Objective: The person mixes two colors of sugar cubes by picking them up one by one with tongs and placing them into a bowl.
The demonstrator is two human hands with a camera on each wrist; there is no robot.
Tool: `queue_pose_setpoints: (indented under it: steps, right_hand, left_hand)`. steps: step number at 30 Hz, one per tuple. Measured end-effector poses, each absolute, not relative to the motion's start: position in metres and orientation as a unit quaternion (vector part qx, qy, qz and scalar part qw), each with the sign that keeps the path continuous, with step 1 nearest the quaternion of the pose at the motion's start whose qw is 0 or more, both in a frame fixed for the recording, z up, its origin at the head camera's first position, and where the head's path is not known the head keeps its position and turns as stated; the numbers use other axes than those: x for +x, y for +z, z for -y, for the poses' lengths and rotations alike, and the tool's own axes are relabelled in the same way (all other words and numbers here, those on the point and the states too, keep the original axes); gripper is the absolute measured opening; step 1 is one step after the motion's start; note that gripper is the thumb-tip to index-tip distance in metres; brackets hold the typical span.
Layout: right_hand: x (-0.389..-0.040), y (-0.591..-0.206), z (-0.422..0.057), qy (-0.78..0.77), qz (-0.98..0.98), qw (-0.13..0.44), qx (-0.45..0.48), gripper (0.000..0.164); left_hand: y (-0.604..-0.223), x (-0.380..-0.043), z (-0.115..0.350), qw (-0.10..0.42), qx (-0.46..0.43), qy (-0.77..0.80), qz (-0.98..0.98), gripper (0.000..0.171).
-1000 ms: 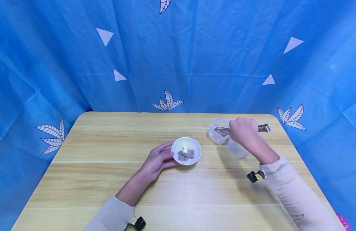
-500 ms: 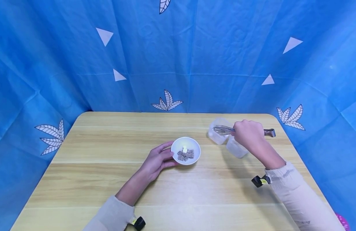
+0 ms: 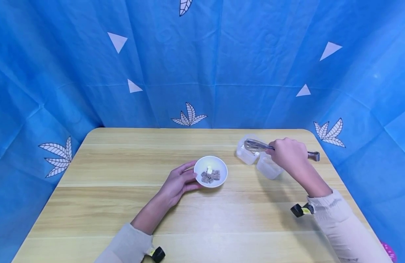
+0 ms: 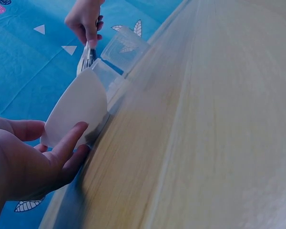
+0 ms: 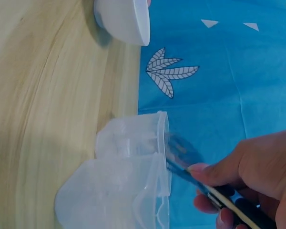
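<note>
My left hand [image 3: 176, 184] holds the side of a small white bowl [image 3: 222, 166], thumb by the rim and fingers against its outer wall in the left wrist view. Inside the bowl lie several greyish-brown cubes [image 3: 207, 179] and a pale piece [image 3: 209, 171]. My right hand [image 3: 290, 156] grips a pair of metal tongs [image 3: 255, 145] with slotted heads. These heads hang over the mouth of the rear clear plastic container [image 3: 246, 157], where some white content shows. A second clear container [image 3: 268, 168] stands beside it, partly below my right hand. Whether the tongs pinch anything cannot be told.
Both containers and the bowl stand on a light wooden table [image 3: 107, 175]. Behind the table's far edge hangs a blue cloth [image 3: 241, 65] with white leaf and triangle prints. A pink object [image 3: 388, 252] shows at the lower right.
My right hand has drawn to the right and slightly nearer, and the tongs' heads have risen from within the rear container to above it. The left hand and bowl stay put.
</note>
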State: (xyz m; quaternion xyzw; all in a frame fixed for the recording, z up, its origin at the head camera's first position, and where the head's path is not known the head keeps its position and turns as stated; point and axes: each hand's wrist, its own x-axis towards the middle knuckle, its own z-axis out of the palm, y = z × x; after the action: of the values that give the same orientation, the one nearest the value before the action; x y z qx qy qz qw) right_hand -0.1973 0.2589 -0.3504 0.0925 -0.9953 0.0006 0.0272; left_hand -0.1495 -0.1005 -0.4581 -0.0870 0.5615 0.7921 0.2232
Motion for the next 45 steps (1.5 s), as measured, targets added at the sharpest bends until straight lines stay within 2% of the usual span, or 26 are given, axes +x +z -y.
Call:
queue_pose_setpoints:
  steps: [7, 17, 31, 45]
  right_hand:
    - [-0.192, -0.353, -0.267, 0.025, 0.994, 0.060, 0.089, 0.021]
    - [-0.185, -0.356, -0.284, 0.085, 0.989, 0.101, 0.068, 0.031]
    - [-0.178, -0.356, -0.288, 0.177, 0.983, 0.050, 0.015, 0.052]
    - [-0.176, -0.354, -0.279, 0.243, 0.969, 0.027, 0.031, 0.052]
  left_hand:
    - [-0.459, -0.149, 0.101, 0.221, -0.088, 0.793, -0.561, 0.056]
    - [-0.460, -0.148, 0.101, 0.220, -0.087, 0.797, -0.556, 0.055]
    - [-0.460, -0.148, 0.100, 0.218, -0.089, 0.799, -0.553, 0.056]
    - [-0.460, -0.149, 0.100, 0.220, -0.090, 0.797, -0.555, 0.056]
